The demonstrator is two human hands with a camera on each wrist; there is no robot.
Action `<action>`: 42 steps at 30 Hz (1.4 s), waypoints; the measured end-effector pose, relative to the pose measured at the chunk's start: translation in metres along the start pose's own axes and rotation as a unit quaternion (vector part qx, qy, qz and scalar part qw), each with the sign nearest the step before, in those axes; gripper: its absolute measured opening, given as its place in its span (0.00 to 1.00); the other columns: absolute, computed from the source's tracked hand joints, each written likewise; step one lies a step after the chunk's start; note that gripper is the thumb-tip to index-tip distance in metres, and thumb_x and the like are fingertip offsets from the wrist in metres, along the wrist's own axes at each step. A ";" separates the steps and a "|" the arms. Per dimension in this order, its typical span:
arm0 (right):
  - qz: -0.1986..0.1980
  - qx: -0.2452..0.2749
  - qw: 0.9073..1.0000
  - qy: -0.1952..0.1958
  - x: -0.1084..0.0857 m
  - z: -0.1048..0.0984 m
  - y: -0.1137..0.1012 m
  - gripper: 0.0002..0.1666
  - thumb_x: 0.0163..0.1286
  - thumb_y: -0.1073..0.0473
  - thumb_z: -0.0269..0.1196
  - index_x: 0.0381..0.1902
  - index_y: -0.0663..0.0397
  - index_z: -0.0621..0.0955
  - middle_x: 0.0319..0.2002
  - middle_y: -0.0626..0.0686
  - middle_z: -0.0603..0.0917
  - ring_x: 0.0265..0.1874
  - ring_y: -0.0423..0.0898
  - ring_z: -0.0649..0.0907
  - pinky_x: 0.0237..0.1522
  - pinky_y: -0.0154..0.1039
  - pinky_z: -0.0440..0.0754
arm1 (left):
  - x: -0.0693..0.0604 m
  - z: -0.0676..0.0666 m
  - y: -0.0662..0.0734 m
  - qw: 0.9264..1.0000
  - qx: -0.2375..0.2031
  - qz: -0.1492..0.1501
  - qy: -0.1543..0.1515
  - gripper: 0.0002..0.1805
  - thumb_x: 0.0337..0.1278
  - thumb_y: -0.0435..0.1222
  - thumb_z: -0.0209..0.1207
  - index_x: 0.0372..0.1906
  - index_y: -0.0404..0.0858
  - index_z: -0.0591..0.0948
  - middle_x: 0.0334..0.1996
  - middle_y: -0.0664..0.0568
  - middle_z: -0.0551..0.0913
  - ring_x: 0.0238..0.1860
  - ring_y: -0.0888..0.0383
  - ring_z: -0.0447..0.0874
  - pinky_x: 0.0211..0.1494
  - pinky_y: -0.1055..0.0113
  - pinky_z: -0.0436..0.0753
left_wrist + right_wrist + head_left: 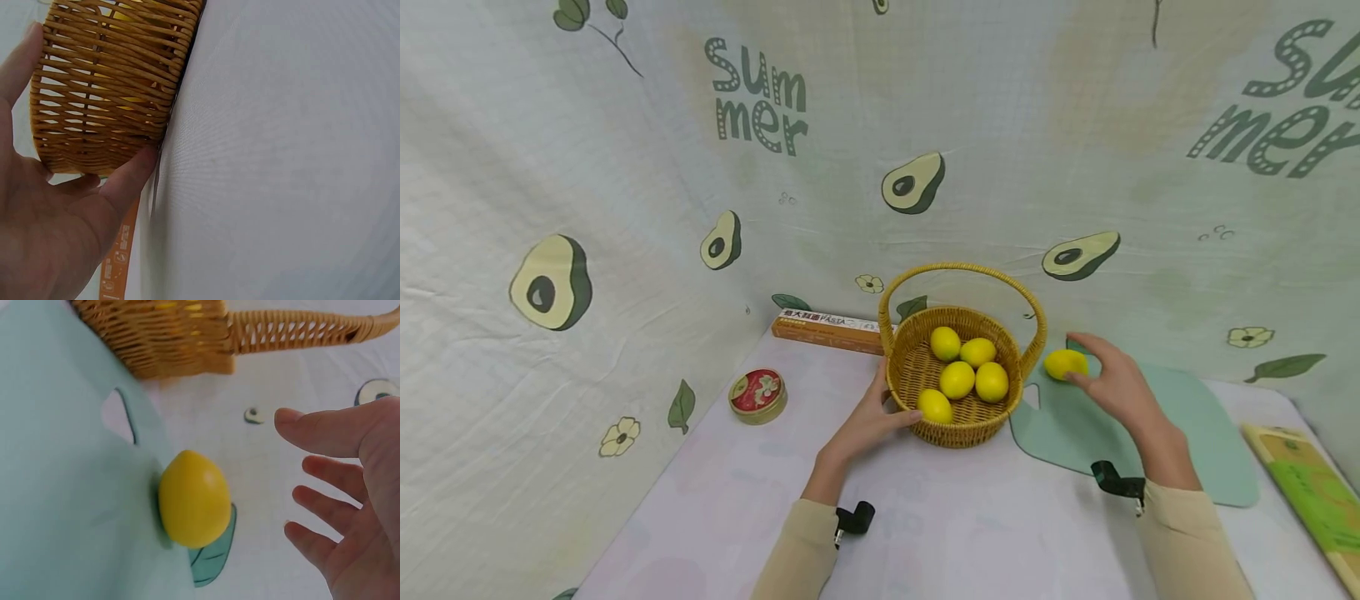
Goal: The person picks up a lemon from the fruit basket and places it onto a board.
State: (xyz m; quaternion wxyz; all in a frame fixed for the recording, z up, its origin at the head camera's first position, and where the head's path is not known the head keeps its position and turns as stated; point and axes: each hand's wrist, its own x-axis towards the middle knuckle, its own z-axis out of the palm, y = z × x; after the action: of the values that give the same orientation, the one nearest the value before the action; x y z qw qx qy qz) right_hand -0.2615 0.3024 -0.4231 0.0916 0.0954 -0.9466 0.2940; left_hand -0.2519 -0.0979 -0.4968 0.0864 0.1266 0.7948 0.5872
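A woven basket (pixel 958 437) with a tall arched handle stands on the table, holding several lemons (pixel 957 380). My left hand (pixel 872 421) grips its near left side. In the left wrist view the thumb lies at the rim and the fingers reach round the woven wall (pixel 112 94) towards the base. To the right, a single lemon (pixel 195 500) lies on a pale green cutting board (pixel 1187 433), close to the basket. My right hand (pixel 1120 387) hovers over it with spread fingers; the right wrist view shows a gap between the fingers and that lemon.
Behind the basket at left lies a long orange pasta box (pixel 831 331). A round red and gold tin (pixel 758 395) stands left of the basket. A green and yellow packet (pixel 1311 492) lies at the right edge. Cloth printed with avocados (pixel 913 183) hangs around the table.
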 end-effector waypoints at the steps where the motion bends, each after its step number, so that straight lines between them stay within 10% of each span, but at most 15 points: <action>1: -0.004 0.003 1.000 0.005 -0.002 -0.001 -0.003 0.40 0.67 0.60 0.67 0.74 0.56 0.65 0.72 0.68 0.66 0.70 0.70 0.63 0.65 0.72 0.61 | 0.001 0.000 -0.001 1.000 -0.002 0.003 -0.001 0.62 0.52 0.50 0.72 0.74 0.74 0.34 0.80 0.66 0.37 0.79 0.46 0.52 0.78 0.38 0.53; 27: -0.141 0.008 0.983 0.117 -0.036 -0.002 -0.070 0.34 0.56 0.70 0.73 0.62 0.57 0.78 0.60 0.61 0.80 0.61 0.61 0.76 0.56 0.63 0.75 | -0.002 0.001 0.003 1.000 -0.001 0.010 0.004 0.62 0.51 0.50 0.72 0.76 0.72 0.35 0.80 0.66 0.37 0.79 0.47 0.53 0.78 0.39 0.52; 42: -0.155 0.027 0.987 0.021 -0.033 0.027 -0.103 0.32 0.61 0.63 0.72 0.64 0.53 0.77 0.63 0.57 0.79 0.64 0.59 0.75 0.61 0.62 0.75 | 0.000 0.000 0.002 1.000 -0.001 0.013 0.000 0.62 0.51 0.51 0.72 0.76 0.73 0.35 0.80 0.66 0.38 0.79 0.46 0.53 0.78 0.38 0.52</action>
State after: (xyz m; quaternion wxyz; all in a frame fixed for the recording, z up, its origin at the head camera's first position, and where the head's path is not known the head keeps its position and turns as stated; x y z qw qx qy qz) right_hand -0.2087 0.2078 -0.3975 0.1537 0.2374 -0.9097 0.3041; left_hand -0.2511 -0.0971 -0.4954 0.0785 0.1370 0.7922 0.5894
